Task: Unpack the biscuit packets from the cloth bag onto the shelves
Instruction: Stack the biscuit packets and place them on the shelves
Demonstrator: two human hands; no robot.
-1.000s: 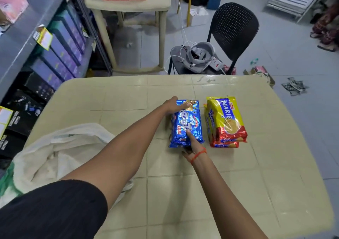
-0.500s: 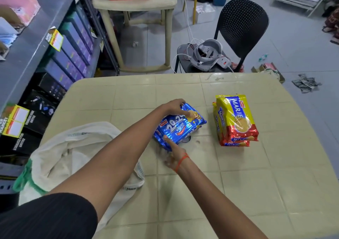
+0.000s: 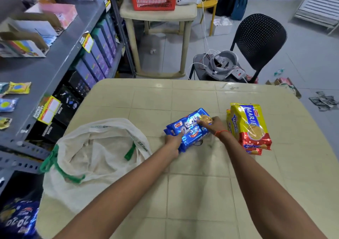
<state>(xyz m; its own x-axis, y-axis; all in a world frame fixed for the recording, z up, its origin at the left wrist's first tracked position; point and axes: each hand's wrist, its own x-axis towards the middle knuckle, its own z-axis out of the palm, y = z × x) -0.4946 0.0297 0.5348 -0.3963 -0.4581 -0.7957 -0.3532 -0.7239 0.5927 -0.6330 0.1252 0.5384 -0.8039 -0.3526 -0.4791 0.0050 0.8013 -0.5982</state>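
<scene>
Head view: I see both hands on the blue biscuit packets (image 3: 189,128), a small stack lying tilted on the beige table (image 3: 198,193). My left hand (image 3: 173,140) clamps the near-left end, thumb on top; my right hand (image 3: 213,126) closes over the far-right end, a red thread at the wrist. Just right of them, apart, sit the yellow Marie packets (image 3: 251,127), at least 2 stacked. The cloth bag (image 3: 95,158) lies open at the table's left edge, its green drawstring showing. The grey shelves (image 3: 55,62) stand left of the table.
</scene>
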